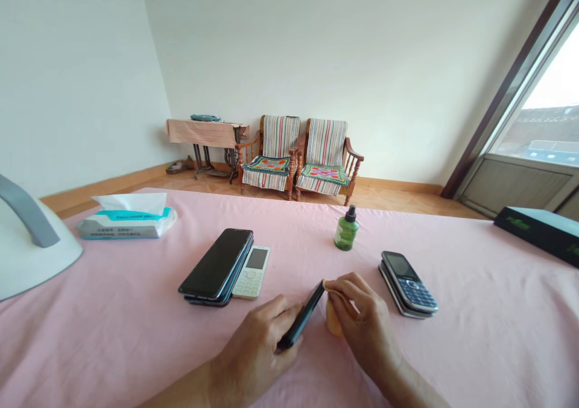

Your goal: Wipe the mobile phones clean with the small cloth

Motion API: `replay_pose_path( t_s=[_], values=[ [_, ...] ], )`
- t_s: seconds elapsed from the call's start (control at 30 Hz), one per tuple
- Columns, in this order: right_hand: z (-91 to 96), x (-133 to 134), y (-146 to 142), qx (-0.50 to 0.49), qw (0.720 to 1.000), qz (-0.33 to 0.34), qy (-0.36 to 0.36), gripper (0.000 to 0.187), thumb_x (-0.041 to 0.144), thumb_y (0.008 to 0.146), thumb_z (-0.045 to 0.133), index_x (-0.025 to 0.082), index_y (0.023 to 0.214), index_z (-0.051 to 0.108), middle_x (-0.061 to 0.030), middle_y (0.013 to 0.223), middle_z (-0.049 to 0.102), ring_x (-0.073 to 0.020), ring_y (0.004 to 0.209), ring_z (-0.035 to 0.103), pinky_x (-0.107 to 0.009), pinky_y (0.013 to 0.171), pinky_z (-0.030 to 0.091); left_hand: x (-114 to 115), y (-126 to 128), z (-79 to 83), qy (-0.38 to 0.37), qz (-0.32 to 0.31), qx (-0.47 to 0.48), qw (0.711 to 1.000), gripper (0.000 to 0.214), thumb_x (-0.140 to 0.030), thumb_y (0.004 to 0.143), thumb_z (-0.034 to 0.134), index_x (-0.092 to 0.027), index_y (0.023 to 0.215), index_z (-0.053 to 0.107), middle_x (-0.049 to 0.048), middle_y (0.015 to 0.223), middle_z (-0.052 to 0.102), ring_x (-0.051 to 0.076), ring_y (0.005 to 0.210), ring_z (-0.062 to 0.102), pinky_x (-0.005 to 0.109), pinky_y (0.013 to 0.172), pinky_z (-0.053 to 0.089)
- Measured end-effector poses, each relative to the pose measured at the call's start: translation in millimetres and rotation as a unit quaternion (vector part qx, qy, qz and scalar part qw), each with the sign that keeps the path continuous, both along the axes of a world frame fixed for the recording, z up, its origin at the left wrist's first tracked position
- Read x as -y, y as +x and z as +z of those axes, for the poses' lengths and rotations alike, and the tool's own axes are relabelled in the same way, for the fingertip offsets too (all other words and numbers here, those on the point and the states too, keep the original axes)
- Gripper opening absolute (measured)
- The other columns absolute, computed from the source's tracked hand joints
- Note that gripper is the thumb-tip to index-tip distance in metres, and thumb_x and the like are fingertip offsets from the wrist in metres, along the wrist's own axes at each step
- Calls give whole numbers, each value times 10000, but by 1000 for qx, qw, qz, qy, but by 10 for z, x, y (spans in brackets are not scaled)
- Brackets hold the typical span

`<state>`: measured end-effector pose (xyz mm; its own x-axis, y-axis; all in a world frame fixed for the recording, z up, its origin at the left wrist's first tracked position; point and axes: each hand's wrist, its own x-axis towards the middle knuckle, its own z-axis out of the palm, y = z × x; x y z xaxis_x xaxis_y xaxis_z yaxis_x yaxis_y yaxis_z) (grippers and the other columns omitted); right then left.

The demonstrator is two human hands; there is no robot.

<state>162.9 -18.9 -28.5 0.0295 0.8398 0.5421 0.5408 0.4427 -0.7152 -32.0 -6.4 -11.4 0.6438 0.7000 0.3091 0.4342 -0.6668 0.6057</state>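
My left hand grips the near end of a dark phone, tilted up on its edge above the pink tablecloth. My right hand is closed, its fingertips pinched on the phone's far top corner. Under that hand lies a small tan object, mostly hidden. Two stacked black smartphones and a white keypad phone lie to the left. Two stacked keypad phones lie to the right. A small green spray bottle stands behind the hands.
A tissue pack sits at the back left beside a white lamp base. A dark box lies at the right edge. Two wooden chairs and a covered side table stand by the far wall.
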Motion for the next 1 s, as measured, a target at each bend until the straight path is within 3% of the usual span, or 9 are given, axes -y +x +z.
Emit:
replay_pose_path(
  t_s=[0.1, 0.3, 0.5, 0.67, 0.87, 1.0],
  values=[
    [-28, 26, -103, -19, 999, 33, 4, 201, 136, 874, 466, 188, 939, 649, -51, 833, 595, -143, 739, 603, -221, 657, 489, -8, -6, -1, -4, 2, 7, 1000, 479, 7, 767, 540, -246, 1171, 585, -7, 901, 591, 151, 861, 586, 221, 813, 458],
    [-69, -51, -75, -20, 1000, -12, 6, 179, 139, 866, 480, 187, 900, 649, -50, 822, 588, -153, 741, 599, -236, 670, 478, -14, -3, 5, -6, 6, -6, 1000, 415, 2, 768, 543, -225, 1107, 619, -9, 867, 574, 146, 828, 580, 212, 781, 451],
    [-86, 20, -159, -38, 998, 49, 5, 183, 119, 860, 470, 196, 907, 630, -42, 839, 585, -139, 741, 596, -215, 650, 482, -14, 8, 19, -14, 8, -1, 1000, 422, 0, 775, 543, -234, 1122, 602, -15, 854, 562, 143, 815, 569, 213, 769, 439],
    [-70, -31, -116, -47, 999, 7, -2, 164, 123, 853, 486, 188, 883, 633, -45, 819, 595, -144, 741, 607, -217, 662, 485, -16, 1, 21, -15, 13, -7, 1000, 324, 1, 777, 528, -213, 998, 629, -20, 815, 536, 137, 789, 560, 213, 749, 430],
    [-77, 46, -195, -35, 997, 69, -2, 192, 112, 863, 471, 202, 903, 635, -36, 827, 598, -129, 715, 598, -207, 643, 482, -23, -5, 20, -24, 13, 9, 1000, 233, -9, 781, 531, -191, 888, 630, -14, 843, 554, 134, 798, 555, 207, 765, 435],
    [-60, -34, -88, -42, 999, 25, -11, 176, 133, 867, 479, 198, 901, 639, -45, 846, 606, -146, 768, 610, -218, 671, 486, -26, -2, 24, -23, 11, 1, 1000, 282, -19, 782, 528, -200, 969, 636, -11, 838, 553, 142, 809, 565, 211, 764, 435]
  ],
)
